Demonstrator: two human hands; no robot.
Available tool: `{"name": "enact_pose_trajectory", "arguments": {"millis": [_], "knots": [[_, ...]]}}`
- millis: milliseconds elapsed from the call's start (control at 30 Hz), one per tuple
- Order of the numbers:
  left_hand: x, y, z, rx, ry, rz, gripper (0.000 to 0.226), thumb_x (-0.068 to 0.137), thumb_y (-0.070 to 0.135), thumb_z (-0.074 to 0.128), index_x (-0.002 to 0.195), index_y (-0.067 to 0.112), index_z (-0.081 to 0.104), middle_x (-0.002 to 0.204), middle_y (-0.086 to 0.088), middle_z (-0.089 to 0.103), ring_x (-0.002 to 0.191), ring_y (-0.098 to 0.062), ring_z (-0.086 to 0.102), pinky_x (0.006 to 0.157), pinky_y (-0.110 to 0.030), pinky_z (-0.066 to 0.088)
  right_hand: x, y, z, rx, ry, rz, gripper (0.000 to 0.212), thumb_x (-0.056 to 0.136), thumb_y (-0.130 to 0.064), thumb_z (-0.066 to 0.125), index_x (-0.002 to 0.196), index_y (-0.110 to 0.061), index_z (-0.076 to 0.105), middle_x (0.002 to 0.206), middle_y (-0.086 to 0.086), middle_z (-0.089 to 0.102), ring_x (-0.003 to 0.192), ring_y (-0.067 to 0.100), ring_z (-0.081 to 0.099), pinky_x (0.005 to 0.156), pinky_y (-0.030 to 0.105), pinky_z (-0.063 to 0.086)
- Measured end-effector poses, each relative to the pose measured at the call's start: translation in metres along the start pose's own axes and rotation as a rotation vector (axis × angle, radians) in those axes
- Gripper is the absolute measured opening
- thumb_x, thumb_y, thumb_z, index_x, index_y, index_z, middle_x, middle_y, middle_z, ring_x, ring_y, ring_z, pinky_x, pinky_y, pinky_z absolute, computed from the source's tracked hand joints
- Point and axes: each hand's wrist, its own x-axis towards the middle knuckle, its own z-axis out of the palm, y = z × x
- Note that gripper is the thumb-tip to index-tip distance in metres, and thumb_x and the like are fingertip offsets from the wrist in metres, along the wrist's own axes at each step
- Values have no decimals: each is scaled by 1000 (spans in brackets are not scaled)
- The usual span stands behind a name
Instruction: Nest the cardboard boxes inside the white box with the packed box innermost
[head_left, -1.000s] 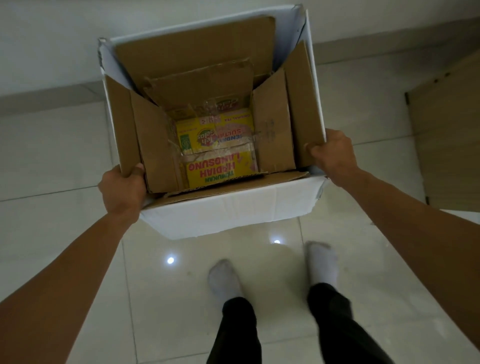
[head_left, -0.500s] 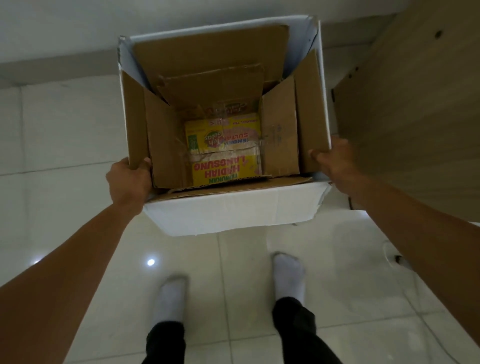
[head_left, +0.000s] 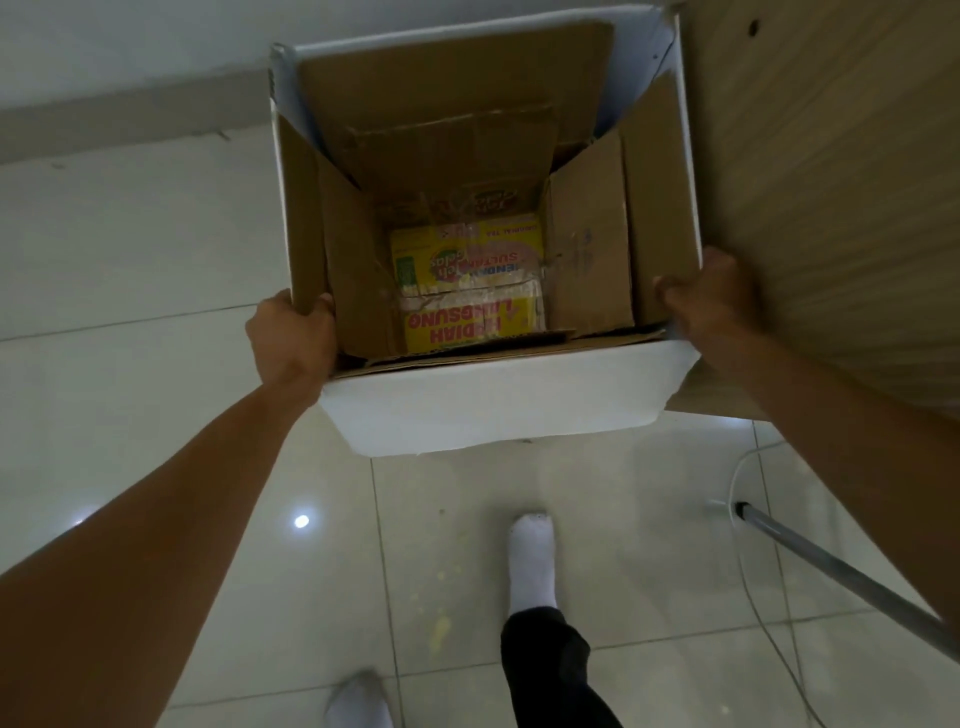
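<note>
I hold the white box (head_left: 498, 400) off the floor in front of me, its open top facing me. My left hand (head_left: 293, 338) grips its left rim and my right hand (head_left: 709, 306) grips its right rim. Inside it sit brown cardboard boxes (head_left: 592, 244), one within another, flaps standing up along the walls. At the very bottom lies the packed box (head_left: 470, 291), yellow with red lettering, its top torn along a taped seam.
A wood-grain panel (head_left: 831, 182) stands close on the right, touching the white box's right side. A grey metal pole (head_left: 852, 577) and a white cable (head_left: 748, 545) lie on the tiled floor at lower right. My feet in white socks (head_left: 532, 561) are below the box.
I have walked to the right with the box held in both hands. The wood-grain panel has come much closer, and the pole and cable have entered view.
</note>
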Motion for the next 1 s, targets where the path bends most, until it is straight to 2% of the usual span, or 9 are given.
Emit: {"name": "enact_pose_trajectory", "arguments": {"millis": [133,267,433,533,733,800,867,933,1000], "knots": [[-6,3,6,13,-21,8,26,85,27,55,101,11,68,90,-8,66,74,-24,57,67,-29,44,-3,2,-2,-70,77,17,41,85,-20,65,121,-6,53,123,20,60,112,38,58,90,42,50],[-4,2,3,52,-58,6,29,86,31,55,106,12,66,101,-13,69,85,-31,62,71,-31,46,-9,-3,0,-150,108,25,46,85,-21,65,124,-8,47,123,23,58,111,42,57,88,51,51],[-9,2,3,51,-81,17,29,89,27,54,107,8,65,103,-17,68,83,-30,61,69,-30,44,-17,-5,-4,-222,162,17,44,84,-15,61,124,-9,47,119,24,60,105,43,59,80,48,51],[-10,1,2,41,-93,18,29,89,26,55,108,6,64,105,-18,68,88,-33,62,69,-29,43,-21,-8,-8,-218,146,15,42,85,-12,59,124,-8,46,120,25,59,106,44,58,83,50,51],[-6,-2,1,59,-103,21,31,89,30,56,109,7,63,105,-16,67,75,-23,55,67,-30,43,-24,-6,-13,-232,125,0,40,85,-12,59,123,-8,47,119,24,60,106,44,58,84,51,52],[-3,-2,-1,57,-129,8,34,90,33,56,110,6,61,107,-15,66,76,-23,54,67,-31,44,-26,-4,-14,-226,116,0,40,84,-11,59,123,-8,47,119,24,60,105,44,59,84,50,52],[-3,-2,-4,56,-163,-7,41,88,39,57,112,6,59,107,-15,64,81,-25,56,68,-32,45,-31,-1,-15,-236,112,-7,41,84,-11,60,123,-8,46,119,24,60,104,44,59,83,50,52],[-7,1,-10,57,-181,-29,55,86,47,58,121,5,52,113,-14,60,95,-30,59,71,-33,44,-38,-1,-16,-233,121,-26,47,82,-11,62,126,-8,44,119,23,59,103,43,59,83,52,52],[-13,7,-21,43,-164,-32,72,84,50,60,136,5,37,130,-15,52,115,-33,52,85,-36,45,-51,-7,-16,-193,135,-66,59,79,-10,66,131,-9,39,125,22,55,108,41,56,85,54,50]]}}
